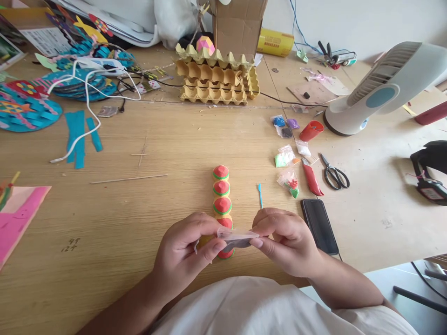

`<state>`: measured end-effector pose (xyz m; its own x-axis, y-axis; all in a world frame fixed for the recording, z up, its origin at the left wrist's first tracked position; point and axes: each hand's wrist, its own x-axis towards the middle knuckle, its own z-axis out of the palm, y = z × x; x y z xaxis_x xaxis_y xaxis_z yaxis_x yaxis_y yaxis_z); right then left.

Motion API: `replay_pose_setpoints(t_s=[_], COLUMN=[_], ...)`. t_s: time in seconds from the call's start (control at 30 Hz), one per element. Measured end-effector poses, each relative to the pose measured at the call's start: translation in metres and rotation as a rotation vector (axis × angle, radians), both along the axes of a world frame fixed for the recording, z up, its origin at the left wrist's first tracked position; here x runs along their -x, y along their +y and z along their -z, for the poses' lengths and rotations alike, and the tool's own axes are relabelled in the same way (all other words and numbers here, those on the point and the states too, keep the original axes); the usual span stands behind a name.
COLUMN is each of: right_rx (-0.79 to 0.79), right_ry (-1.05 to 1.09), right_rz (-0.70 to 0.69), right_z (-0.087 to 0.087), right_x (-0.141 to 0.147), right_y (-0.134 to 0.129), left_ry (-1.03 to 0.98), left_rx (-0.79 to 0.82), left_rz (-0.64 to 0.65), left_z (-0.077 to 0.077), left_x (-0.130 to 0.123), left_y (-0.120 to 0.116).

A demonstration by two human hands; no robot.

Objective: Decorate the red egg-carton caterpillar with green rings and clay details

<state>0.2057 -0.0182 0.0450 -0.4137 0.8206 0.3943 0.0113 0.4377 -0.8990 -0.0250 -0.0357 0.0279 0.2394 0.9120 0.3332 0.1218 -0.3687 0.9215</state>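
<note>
Between my two hands I hold a small clear plastic bag (238, 236) with something dark inside. My left hand (190, 251) pinches its left end between thumb and forefinger. The right end is pinched the same way by my right hand (284, 237). Below the bag, a row of egg-carton cups (222, 205) painted red, green and yellow runs away from me on the table; the bag and my hands hide part of its near end. A small blue plastic tool (260, 195) lies just beyond my right hand.
To the right lie a black phone (320, 226), scissors (334, 172), a red tube-like packet (312, 177), small clay bags (285, 157) and a red cup (311, 130). A white fan (370, 93) stands behind them. Stacked egg cartons (213, 77) are at the back; blue paper strips (75, 139) lie left.
</note>
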Motion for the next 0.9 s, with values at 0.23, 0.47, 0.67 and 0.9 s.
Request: replay_pose_setpoints(t_s=[0.23,0.47,0.67,0.9], right_rx=[0.195,0.005,0.071,0.256], right_ry=[-0.016,-0.105,-0.141,-0.093], right_rz=[-0.042,-0.002,-0.027,-0.027], right_z=[0.0026,-0.0025,-0.0043,-0.0034], right_x=[-0.0017,0.0024,0.0006,-0.0024], right_y=[0.0005,-0.0019,-0.0006,0.0046], left_ry=[-0.126,-0.049,0.033,-0.058], left_rx=[0.157,0.03,-0.027,0.015], left_rz=[0.078,0.013,-0.042,-0.026], left_z=[0.0012,-0.0004,-0.0033,-0.007], left_x=[-0.0002,-0.0028,-0.0054,-0.0073], left_y=[-0.0006,-0.0026,-0.002,0.0006])
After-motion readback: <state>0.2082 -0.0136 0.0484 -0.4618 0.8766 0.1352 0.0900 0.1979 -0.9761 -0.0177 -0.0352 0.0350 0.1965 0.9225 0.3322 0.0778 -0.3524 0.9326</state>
